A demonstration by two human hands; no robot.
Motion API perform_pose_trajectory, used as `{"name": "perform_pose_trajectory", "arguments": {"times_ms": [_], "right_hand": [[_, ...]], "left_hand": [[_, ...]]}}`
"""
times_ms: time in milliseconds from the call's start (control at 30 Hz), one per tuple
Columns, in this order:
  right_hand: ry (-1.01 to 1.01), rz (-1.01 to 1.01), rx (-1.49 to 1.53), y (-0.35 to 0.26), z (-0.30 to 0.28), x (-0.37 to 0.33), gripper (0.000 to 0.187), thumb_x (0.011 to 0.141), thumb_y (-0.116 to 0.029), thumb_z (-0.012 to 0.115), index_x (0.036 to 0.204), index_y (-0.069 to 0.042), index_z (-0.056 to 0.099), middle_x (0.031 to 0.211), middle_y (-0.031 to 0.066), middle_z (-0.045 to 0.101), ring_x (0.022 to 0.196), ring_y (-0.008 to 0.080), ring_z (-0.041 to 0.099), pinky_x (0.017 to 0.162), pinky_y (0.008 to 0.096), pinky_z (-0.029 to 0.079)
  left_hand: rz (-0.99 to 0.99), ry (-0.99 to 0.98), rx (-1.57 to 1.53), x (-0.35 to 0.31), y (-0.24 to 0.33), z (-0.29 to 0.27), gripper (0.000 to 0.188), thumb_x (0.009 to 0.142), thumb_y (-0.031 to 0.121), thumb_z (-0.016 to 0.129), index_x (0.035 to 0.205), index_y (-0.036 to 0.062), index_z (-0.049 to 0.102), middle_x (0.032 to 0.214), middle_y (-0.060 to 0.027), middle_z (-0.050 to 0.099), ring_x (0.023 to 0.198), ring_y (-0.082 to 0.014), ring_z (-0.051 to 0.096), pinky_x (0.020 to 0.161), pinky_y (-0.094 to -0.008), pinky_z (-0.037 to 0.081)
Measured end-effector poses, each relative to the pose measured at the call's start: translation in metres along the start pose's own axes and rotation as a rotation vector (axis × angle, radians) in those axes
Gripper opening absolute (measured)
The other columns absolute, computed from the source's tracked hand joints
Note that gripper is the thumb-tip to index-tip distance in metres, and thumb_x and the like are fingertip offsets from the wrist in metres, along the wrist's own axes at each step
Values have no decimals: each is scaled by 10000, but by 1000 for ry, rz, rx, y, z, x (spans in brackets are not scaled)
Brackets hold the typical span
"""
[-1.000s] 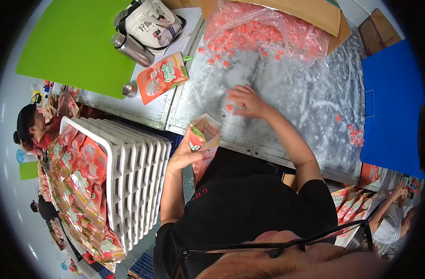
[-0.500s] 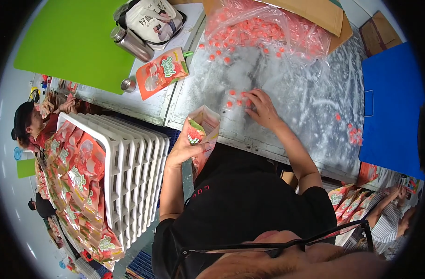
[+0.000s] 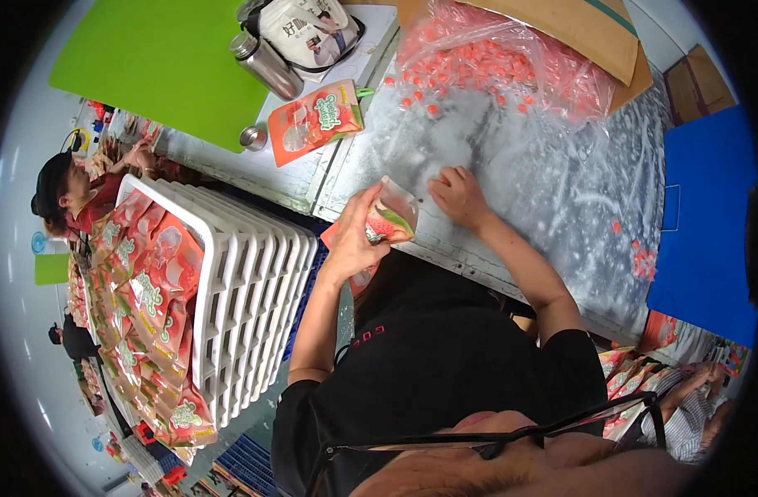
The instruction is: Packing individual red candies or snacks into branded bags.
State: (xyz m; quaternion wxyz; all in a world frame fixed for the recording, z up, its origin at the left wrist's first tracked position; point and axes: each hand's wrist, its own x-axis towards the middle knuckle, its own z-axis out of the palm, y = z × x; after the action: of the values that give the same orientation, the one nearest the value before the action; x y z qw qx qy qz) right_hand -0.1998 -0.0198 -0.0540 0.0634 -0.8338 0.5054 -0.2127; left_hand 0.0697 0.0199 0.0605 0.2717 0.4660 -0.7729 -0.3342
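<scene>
My left hand (image 3: 352, 240) grips a red and green printed pouch (image 3: 392, 217) at the table's front edge, its mouth tilted toward the tabletop. Just to the right of that mouth, my right hand (image 3: 459, 197) rests low over the metal table (image 3: 544, 199) with its fingers curled in. Whatever those fingers hold, if anything, is hidden. At the far side, many small red wrapped pieces (image 3: 470, 70) spill from a clear plastic bag (image 3: 561, 83) inside a cardboard box (image 3: 590, 33).
A flat pouch (image 3: 317, 124), a steel flask (image 3: 267, 66), its cup (image 3: 252, 137) and a white bag (image 3: 308, 33) lie far left. Stacked white crates (image 3: 254, 273) full of pouches stand left. A blue panel (image 3: 702, 224) borders the right; a few red pieces (image 3: 642, 261) lie near it. Co-workers are nearby.
The pouch's mouth has tipped over toward the table. My right hand has drawn left toward it, fingers now curled. The few red pieces beside that hand no longer show.
</scene>
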Motion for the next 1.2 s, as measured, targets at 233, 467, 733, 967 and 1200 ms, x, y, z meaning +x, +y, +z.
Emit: {"name": "perform_pose_trajectory", "arguments": {"times_ms": [233, 467, 733, 967, 1200], "right_hand": [[355, 521, 809, -6, -11, 19, 133, 899, -167, 695, 973, -57, 709, 742, 61, 647, 604, 93, 552, 528, 277, 434], [100, 312, 692, -69, -88, 43, 267, 938, -252, 654, 910, 12, 668, 733, 123, 665, 623, 197, 637, 590, 325, 499], [407, 351, 1394, -69, -70, 54, 370, 1046, -305, 480, 940, 2, 658, 938, 92, 703, 880, 151, 637, 820, 309, 492], [419, 319, 1475, -76, -95, 70, 346, 1068, -240, 412, 1057, 18, 642, 1100, 83, 673, 1023, 157, 598, 937, 319, 465], [534, 126, 207, 45, -21, 142, 388, 951, -363, 610, 1221, -88, 654, 1294, 130, 598, 1204, 323, 536, 1070, 458, 388]], "left_hand": [[4, 8, 133, 7, 3, 12, 975, 596, 21, 751, 1489, 138, 379, 1396, -196, 441, 1323, -408, 425, 1150, -501, 309], [29, -2, 269, 20, 16, 24, 967, 615, 79, 811, 1482, 167, 392, 1404, -175, 411, 1352, -381, 400, 1164, -627, 220], [45, 104, 14, 31, 16, 38, 972, 602, 64, 792, 1483, 113, 384, 1364, -217, 405, 1305, -427, 401, 1130, -532, 319], [80, 98, -63, 37, 18, 46, 963, 599, 8, 750, 1486, 74, 380, 1385, -232, 370, 1315, -424, 408, 1105, -443, 389], [44, 269, -186, 36, 18, 28, 955, 605, -28, 738, 1483, 60, 371, 1401, -210, 382, 1321, -380, 422, 1115, -416, 365]]}}
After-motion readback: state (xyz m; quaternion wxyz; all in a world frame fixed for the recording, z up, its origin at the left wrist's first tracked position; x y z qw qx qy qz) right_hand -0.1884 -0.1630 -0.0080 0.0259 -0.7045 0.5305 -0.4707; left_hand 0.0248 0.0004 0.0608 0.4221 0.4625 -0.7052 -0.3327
